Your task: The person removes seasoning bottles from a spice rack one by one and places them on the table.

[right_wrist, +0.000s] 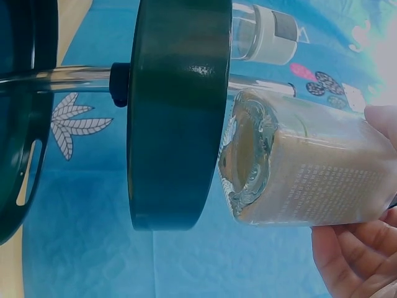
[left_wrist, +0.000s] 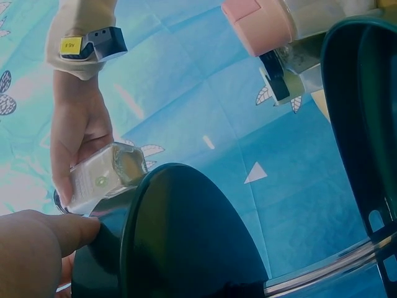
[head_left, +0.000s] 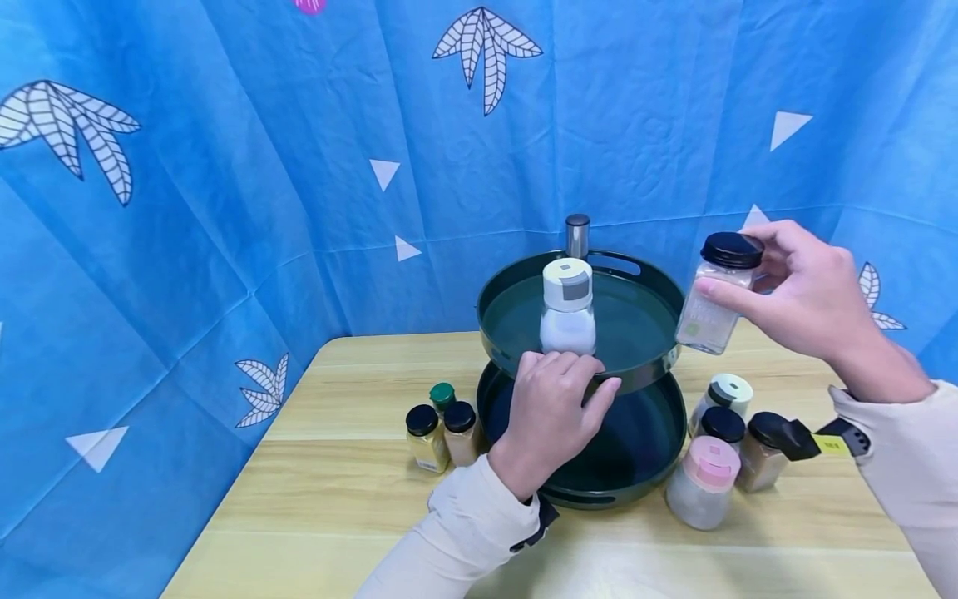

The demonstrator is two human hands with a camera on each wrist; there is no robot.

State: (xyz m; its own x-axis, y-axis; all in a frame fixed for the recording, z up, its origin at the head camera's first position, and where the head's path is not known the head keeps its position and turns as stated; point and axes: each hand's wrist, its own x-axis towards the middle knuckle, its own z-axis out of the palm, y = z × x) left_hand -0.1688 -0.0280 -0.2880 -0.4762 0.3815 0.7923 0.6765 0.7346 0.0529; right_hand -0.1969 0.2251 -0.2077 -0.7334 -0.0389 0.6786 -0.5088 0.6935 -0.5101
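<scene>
My right hand (head_left: 812, 291) holds a square glass spice jar (head_left: 714, 304) with a black lid, just off the right rim of the upper tray. Pale contents show through its glass, and printed text on its side in the right wrist view. At the near rim of the dark green two-tier tray (head_left: 644, 378), my left hand (head_left: 552, 416) grips the edge, its fingers over the rim. On the upper tier, behind that hand, stands a white-lidded jar (head_left: 567, 308) with white contents; its base is hidden.
Right of the lower tier stand a pink-lidded jar (head_left: 703, 482), a white-lidded jar (head_left: 722, 399) and two black-lidded jars (head_left: 763, 449). Left of it, a green-capped jar (head_left: 442, 395) stands by two black-lidded jars (head_left: 427, 437). A metal post (head_left: 577, 237) rises at the tray's back, before a blue curtain (head_left: 636, 125).
</scene>
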